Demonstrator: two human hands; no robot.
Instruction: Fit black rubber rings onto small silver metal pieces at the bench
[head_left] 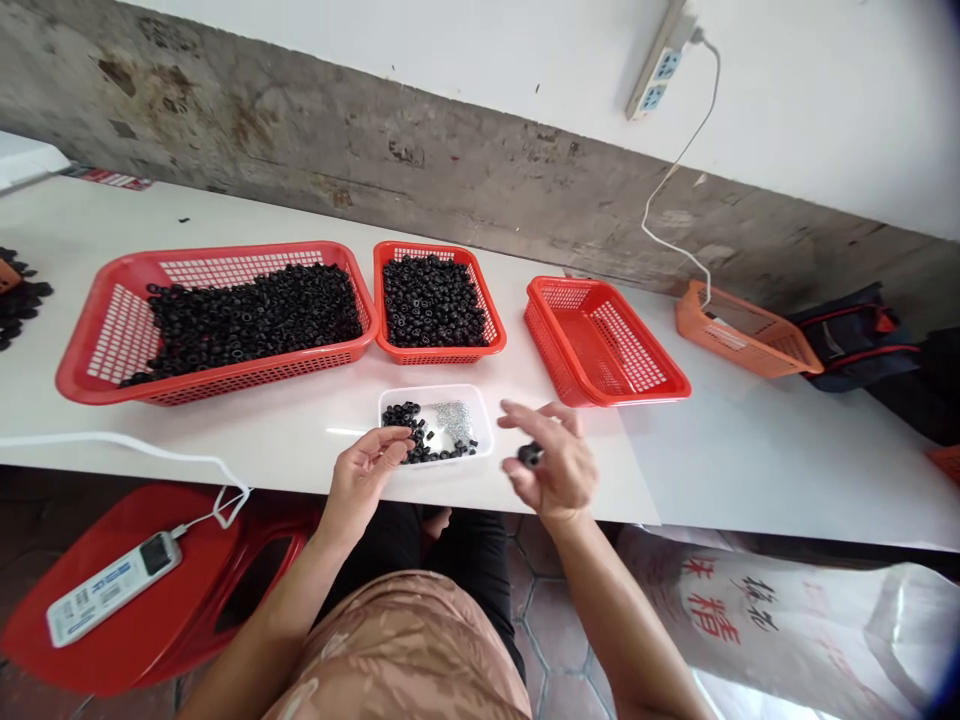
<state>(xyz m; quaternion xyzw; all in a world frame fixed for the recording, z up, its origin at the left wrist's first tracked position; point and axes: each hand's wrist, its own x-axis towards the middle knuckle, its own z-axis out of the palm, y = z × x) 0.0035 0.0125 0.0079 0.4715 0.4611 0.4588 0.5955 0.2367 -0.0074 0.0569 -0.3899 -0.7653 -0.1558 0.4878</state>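
My right hand [559,462] is to the right of a small clear plastic tray [486,425], holding a round black part [530,455] with a hole between the thumb and bent fingers. My left hand [366,472] is at the tray's left front edge, its thumb and fingertips pinched together. Whatever lies between those fingertips is hidden or too small to name. Inside the tray, small black ring-like parts [401,412] lie at the left and front. A pile of tiny shiny metal pieces [453,420] lies at its right.
Behind the tray are a large red basket [94,330] and a smaller one [495,335], both full of black parts. A red basket [600,345] and an orange basket [750,335] stand right. A phone-like white device [112,590] lies on a red stool [187,640] at left.
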